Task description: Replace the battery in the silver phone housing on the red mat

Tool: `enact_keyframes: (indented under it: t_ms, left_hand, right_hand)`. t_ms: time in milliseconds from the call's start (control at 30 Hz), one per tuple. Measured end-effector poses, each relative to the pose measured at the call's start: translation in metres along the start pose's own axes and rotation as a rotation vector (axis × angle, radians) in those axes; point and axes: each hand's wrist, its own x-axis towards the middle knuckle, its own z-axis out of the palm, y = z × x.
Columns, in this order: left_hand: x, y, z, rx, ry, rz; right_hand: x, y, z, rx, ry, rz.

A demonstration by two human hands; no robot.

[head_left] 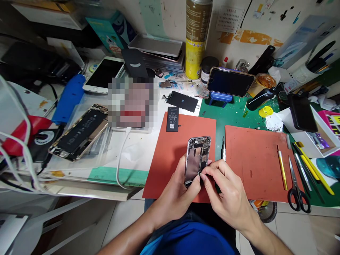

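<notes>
from the head view, the left hand [174, 189] curls closed around a stripped phone frame [198, 159], held up above a red mat [164, 159]; the right hand [225, 187] pinches its lower edge. it looks light and stiff, with fragile small parts, so the rim seems safest to hold. the loose battery's [172, 119] label is too small to read.

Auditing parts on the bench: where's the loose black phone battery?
Head view: the phone battery lies on the left orange mat's top edge, just above the phone frame.
</notes>
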Motion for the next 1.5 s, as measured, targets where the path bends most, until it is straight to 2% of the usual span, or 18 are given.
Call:
enact_keyframes:
  t_ms: [267, 467, 700, 1067, 1333, 1500]
  left_hand:
    - [0.0008, -0.0044, 0.0047, 0.21, 0.164, 0.033]
    - [0.0, -0.0067, 0.009, 0.224, 0.219, -0.013]
    - [0.0009, 0.0005, 0.0069, 0.111, 0.12, -0.001]
    - [0.0027, 0.0016, 0.0019, -0.109, 0.076, -0.079]
    - [0.0032, 0.0012, 0.0009, -0.106, 0.052, -0.086]
    - [0.0035, 0.0006, 0.0014, -0.102, 0.046, -0.065]
  right_hand:
    - [-0.0013, -0.001, 0.0005, 0.01, -0.005, 0.014]
    - [-0.0015, -0.0019, 0.0007, 0.026, 0.003, 0.016]
    - [-0.0025, -0.0019, 0.001, 0.103, 0.065, 0.043]
    - [-0.0013, -0.0031, 0.0074, 0.143, 0.219, 0.193]
    - [-0.0008, -0.0027, 0.0091, 0.107, 0.281, 0.116]
    - [-0.001, -0.0017, 0.008, 0.084, 0.272, 0.066]
